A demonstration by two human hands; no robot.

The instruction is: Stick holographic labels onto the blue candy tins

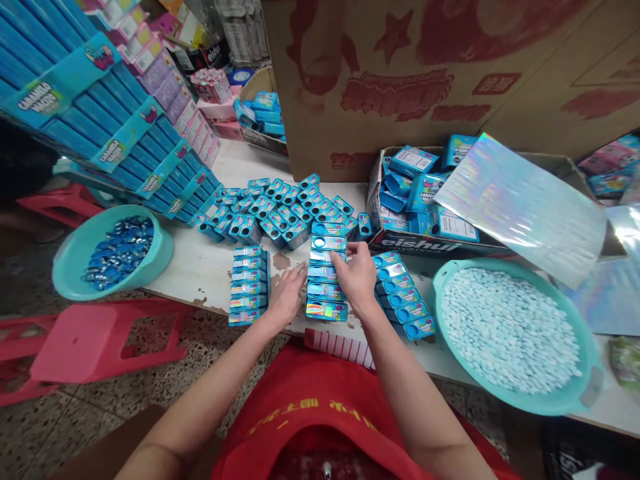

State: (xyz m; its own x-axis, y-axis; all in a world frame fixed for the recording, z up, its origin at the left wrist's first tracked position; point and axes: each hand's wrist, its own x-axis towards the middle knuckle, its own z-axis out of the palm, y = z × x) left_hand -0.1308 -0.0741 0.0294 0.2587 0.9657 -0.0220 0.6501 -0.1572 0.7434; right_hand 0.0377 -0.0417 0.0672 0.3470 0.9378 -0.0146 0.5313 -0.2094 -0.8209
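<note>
A column of small blue boxes stands on the table in front of me, some with round holes in their tops and some with a shiny, rainbow-like surface. My right hand lies at the column's right side, thumb pressed on top of one box and fingers curled beside it. To the left of the column, my left hand has its fingers stretched toward the boxes; its fingertips are close to their side, and contact is unclear. Another blue row stands left of that hand. A slanted row with round openings is on the right.
Many loose blue boxes cluster behind. A teal basin of blue wrapped candies stands left, another basin of pale pieces right. A shiny sheet overlaps a carton of blue boxes. Red stools stand left.
</note>
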